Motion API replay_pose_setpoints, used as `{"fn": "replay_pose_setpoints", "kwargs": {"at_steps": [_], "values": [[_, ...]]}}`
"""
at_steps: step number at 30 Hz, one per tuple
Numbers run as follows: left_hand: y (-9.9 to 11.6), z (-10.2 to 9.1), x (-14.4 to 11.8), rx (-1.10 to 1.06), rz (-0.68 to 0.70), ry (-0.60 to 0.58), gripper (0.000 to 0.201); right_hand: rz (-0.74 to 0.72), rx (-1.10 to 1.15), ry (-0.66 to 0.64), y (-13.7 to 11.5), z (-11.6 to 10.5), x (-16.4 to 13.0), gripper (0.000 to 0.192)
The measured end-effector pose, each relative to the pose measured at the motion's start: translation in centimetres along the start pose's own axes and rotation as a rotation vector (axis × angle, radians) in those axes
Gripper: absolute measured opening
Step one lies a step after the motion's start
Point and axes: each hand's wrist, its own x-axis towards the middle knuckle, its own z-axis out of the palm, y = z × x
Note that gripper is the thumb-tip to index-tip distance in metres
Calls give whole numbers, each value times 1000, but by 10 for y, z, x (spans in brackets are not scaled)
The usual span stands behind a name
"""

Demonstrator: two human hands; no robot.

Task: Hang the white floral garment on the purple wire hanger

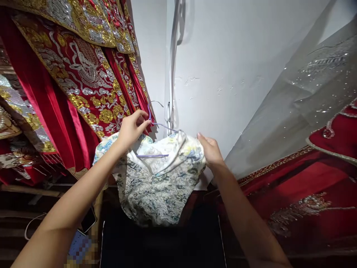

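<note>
Purple hanger (pixel 156 126) pinched in the left hand (pixel 131 128) fingers — right hand (pixel 210 149) fingers grip the white dress (pixel 158 182) shoulder, red robes (pixel 83 82) alongside.

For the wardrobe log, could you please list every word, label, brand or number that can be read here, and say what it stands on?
There is no readable text.
Patterned garment on the purple hanger, held by the left hand and right hand: floral print only, no label showing.
Red embroidered robes: gold and silver motifs, no letters.
Object at the lower left: blurred, unreadable.
</note>
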Motion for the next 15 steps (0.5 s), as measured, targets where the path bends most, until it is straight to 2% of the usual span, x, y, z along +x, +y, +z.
{"fn": "replay_pose_setpoints", "kwargs": {"at_steps": [3, 5, 7, 10, 13, 15], "values": [[6, 12, 6, 37, 101, 120, 30, -38, 38, 99, -23, -3, 24, 47], [15, 16, -6, 39, 139, 174, 30, -67, 42, 189, -28, -11, 34, 48], [21, 25, -29, 38, 108, 221, 28, -96, 46, 269, -25, -22, 34, 48], [19, 58, -74, -6, -80, 353, 29, -148, -4, 328, -9, -36, 16, 50], [9, 107, -111, -179, -381, 496, 53, -150, -56, 355, 10, -40, -9, 52], [1, 137, -125, -283, -577, 546, 60, -143, -80, 373, 18, -37, -20, 51]]}}
